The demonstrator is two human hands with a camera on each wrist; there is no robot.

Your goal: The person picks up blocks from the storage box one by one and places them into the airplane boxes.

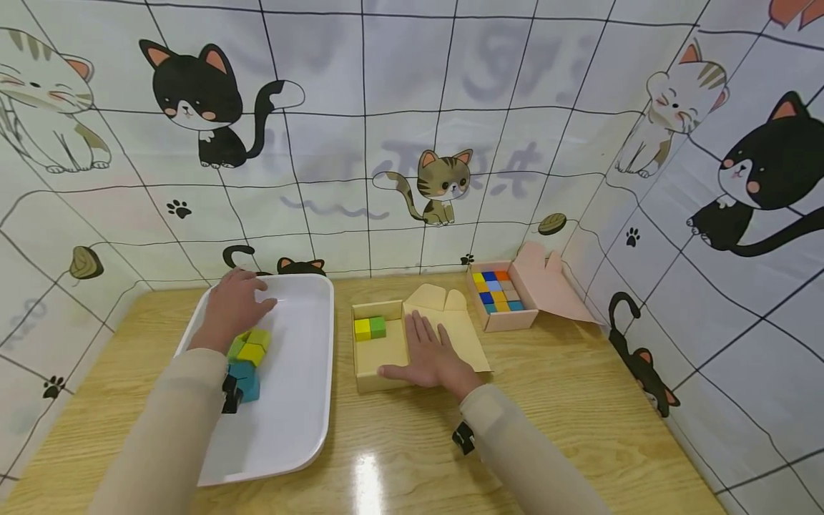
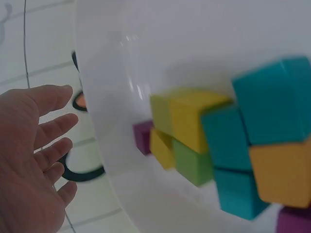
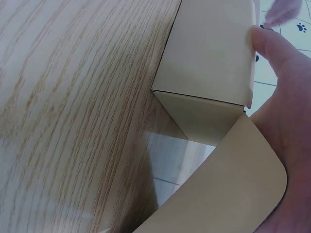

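Observation:
My left hand (image 1: 228,311) hovers over the far part of the white tray (image 1: 296,400), fingers loosely bent and holding nothing. Below it lie yellow and green cubes (image 1: 252,350) and teal cubes (image 1: 246,383); orange (image 2: 279,172) and purple (image 2: 143,137) ones also show in the left wrist view. My right hand (image 1: 440,360) rests palm down, fingers extended, along the hinge of the pale yellow cardboard box (image 1: 380,381) and its opened lid (image 1: 460,329). Its thumb touches the box rim. Inside, a yellow cube (image 1: 363,330) and a green cube (image 1: 378,327) sit side by side.
A pink box (image 1: 511,322) filled with rows of coloured cubes stands at the back right, its lid (image 1: 553,286) folded out toward the wall. Cat-patterned sheeting (image 1: 335,157) encloses the wooden table (image 1: 412,458) at the back and sides.

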